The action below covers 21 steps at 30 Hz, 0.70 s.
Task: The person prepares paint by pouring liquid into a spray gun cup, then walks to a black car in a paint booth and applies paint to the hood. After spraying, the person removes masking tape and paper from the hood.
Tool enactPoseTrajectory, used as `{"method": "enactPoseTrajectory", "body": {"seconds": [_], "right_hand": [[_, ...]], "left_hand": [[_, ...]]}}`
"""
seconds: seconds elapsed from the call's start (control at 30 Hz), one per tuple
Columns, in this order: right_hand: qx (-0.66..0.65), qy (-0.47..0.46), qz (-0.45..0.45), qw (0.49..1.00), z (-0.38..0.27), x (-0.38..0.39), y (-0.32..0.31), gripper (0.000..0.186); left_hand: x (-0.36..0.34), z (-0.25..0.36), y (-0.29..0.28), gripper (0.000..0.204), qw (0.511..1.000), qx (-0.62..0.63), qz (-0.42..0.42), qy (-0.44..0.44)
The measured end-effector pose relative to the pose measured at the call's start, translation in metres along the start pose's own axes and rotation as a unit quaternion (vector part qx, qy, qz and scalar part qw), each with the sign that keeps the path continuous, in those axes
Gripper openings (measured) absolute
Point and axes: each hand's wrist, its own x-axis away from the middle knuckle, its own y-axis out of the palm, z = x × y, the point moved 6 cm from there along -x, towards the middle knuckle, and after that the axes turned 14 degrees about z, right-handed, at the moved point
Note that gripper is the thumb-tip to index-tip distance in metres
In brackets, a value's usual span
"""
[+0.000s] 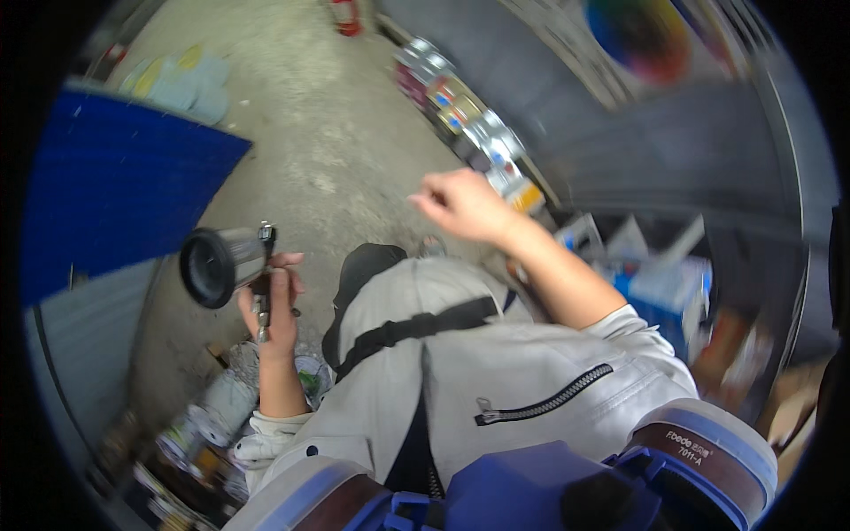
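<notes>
While the L hand [282,311] grips a spray gun [249,258] near the blue panel's [115,177] right edge, the gun's cup [243,250] lies tipped, black lid [208,268] facing the panel. R hand [460,205], well right of the panel, is loosely curled — blurred, can't tell if it pinches anything. Main risk, prob.: lid knocks the panel if the L arm swings that way, or any contents leak if the lid's loose. Also poss. — a careless step kicks the metal cans [474,128], far right of the panel.

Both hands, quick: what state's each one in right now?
Left hand: closed around a spray gun.
Right hand: loosely closed, nothing visible in it.
</notes>
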Motion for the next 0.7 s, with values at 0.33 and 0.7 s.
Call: {"method": "enactPoseTrajectory", "body": {"seconds": [0.33,0.7], "right_hand": [[-0.068,-0.166,-0.367,0.913,-0.056,-0.359,0.148,0.021],[0.193,0.317,-0.231,0.899,0.300,-0.562,0.076,0.046]], "left_hand": [[-0.311,-0.063,0.007,0.017,0.991,0.017,0.106,-0.085],[-0.718,-0.020,0.054,0.014,0.991,0.128,0.036,-0.001]]}}
